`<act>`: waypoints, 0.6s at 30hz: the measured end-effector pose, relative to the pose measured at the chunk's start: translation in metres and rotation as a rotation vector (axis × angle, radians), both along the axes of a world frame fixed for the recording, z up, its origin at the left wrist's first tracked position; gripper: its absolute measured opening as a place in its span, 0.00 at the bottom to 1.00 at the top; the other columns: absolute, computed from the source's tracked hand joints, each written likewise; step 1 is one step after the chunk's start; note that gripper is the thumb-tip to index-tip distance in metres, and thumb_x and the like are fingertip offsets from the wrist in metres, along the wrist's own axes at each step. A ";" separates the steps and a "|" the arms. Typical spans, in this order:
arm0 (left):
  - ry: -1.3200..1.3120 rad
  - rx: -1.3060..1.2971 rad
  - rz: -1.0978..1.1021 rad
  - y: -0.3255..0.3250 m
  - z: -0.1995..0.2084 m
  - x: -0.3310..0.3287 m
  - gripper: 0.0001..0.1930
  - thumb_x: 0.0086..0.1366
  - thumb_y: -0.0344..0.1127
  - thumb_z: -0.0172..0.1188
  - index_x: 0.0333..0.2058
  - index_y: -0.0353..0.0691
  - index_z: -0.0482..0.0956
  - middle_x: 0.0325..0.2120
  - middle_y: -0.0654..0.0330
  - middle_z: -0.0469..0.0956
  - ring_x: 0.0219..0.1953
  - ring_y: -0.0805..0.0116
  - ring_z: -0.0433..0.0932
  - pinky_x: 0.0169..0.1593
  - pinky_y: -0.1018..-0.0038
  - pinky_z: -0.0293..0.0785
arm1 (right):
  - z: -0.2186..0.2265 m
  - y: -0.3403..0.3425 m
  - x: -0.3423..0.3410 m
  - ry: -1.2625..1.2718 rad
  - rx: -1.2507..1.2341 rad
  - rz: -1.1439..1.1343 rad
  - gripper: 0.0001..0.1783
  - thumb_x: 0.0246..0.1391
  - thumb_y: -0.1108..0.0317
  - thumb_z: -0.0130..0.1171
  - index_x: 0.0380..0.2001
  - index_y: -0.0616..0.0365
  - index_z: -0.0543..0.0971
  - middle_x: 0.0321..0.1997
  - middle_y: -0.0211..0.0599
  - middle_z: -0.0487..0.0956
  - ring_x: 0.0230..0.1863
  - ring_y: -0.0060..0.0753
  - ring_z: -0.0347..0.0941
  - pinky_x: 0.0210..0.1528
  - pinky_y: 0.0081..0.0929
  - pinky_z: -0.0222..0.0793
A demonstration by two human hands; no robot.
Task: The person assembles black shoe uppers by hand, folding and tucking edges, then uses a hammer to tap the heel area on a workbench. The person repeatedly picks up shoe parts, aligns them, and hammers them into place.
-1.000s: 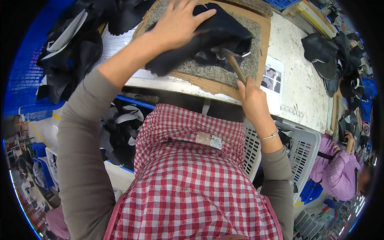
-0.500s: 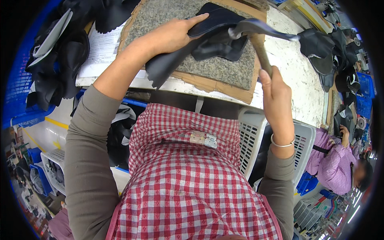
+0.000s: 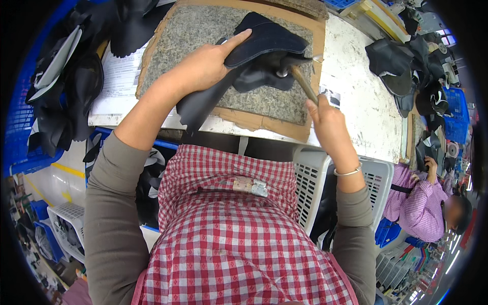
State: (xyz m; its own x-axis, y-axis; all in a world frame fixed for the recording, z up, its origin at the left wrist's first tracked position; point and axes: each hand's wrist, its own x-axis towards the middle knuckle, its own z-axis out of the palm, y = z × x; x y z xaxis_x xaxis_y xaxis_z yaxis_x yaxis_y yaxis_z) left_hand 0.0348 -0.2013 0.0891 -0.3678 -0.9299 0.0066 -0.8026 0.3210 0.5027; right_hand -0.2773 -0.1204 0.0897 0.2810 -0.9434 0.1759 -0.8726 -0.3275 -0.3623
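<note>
Hammer (image 3: 297, 76) now down on the dark shoe upper (image 3: 259, 56), raised 0.5 s ago: right hand (image 3: 325, 119) clenched on its handle, left hand (image 3: 203, 66) pressing the upper flat on the granite slab (image 3: 203, 30) mid-table, so pounding continues.

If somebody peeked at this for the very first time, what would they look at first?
Probably the hammer in the right hand, its head down on a dark shoe piece at the middle top. The left hand presses that piece flat on a speckled stone slab. A red checked apron fills the bottom.
</note>
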 end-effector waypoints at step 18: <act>0.084 -0.330 0.227 0.063 -0.005 0.003 0.42 0.60 0.31 0.62 0.73 0.62 0.62 0.39 0.49 0.87 0.37 0.46 0.86 0.41 0.57 0.82 | -0.020 0.024 0.040 -0.078 0.269 0.095 0.23 0.74 0.58 0.52 0.54 0.70 0.75 0.27 0.64 0.78 0.30 0.67 0.76 0.31 0.48 0.70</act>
